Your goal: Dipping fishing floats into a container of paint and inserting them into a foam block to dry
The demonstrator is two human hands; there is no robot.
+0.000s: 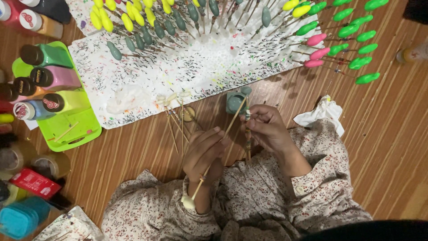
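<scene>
My left hand [204, 154] is curled around a thin wooden stick [223, 136], fingers pinched on its middle. The pale unpainted bulb end [188, 201] points back toward me, near my wrist, and the tip reaches up and away toward the small grey-green paint pot [235, 102]. I judge the slant keeps the tip over the pot while the bulb stays clear of wet paint.

My right hand [264, 127] is closed on a second upright stick with beads [247, 134], thumb and fingers clamped near its top, just right of the first stick. The two hands sit close together, nearly touching, low over the wooden floor [383, 147].

A few bare sticks with pale bulbs [171, 111] lie just left of the pot, in easy reach. Farther away, on the paint-spattered white sheet [178, 71], painted sticks fan out: yellow [107, 22] far left, grey-green [156, 31] in the middle, bright green [361, 49] and pink [317, 53] far right, standing apart, probably so they dry without touching. Paint bottles [53, 78] lie in the lime-green tray [80, 131] at left. A crumpled white tissue [323, 114] rests near right.
</scene>
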